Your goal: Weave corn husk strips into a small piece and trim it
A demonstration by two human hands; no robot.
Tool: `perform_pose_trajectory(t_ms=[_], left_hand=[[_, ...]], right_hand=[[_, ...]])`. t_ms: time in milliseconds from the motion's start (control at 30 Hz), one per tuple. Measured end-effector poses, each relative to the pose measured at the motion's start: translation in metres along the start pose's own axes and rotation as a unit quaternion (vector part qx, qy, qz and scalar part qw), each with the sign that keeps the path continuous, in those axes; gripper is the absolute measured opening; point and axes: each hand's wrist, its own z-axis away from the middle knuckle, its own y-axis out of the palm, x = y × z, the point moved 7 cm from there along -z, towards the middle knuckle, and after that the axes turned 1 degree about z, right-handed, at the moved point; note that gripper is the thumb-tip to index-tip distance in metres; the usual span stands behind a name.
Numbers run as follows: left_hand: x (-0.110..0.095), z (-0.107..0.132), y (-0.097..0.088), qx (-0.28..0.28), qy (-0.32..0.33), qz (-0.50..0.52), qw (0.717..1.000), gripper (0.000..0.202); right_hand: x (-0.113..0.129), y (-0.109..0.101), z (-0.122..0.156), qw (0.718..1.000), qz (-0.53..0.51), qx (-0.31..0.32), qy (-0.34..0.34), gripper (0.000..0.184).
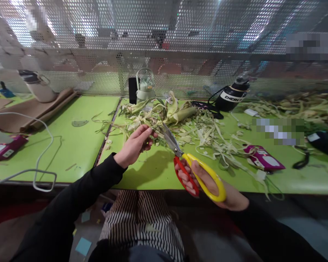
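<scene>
My right hand (207, 182) grips scissors (192, 165) with one red and one yellow handle, fingers through the loops. The steel blades point up and left toward a pale corn husk strip (153, 127). My left hand (135, 145) pinches that strip between thumb and fingers, just left of the blade tips. Behind them a heap of green and pale husks (166, 112) lies on the lime-green table (79, 145), and cut strips (213, 142) are strewn to the right.
A perforated metal screen (164, 43) closes off the back. Against it stand a pale green bottle (144, 87), a black bottle (232, 96) and a white jug (39, 87). Magenta packets (262, 158) (5, 147), a white cable (41, 156) and brown paper (30, 109) lie around.
</scene>
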Motion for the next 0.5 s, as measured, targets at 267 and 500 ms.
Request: perform_pose_trajectory(t_ms=[267, 500], left_hand=[[0.009, -0.003, 0.0, 0.04, 0.024, -0.033, 0.998, 0.025], [0.01, -0.002, -0.001, 0.039, 0.018, -0.034, 0.998, 0.03]], right_hand=[[0.0, 0.0, -0.005, 1.0, 0.005, 0.004, -0.007, 0.057], [-0.001, -0.01, -0.002, 0.997, 0.067, -0.029, -0.008, 0.06]])
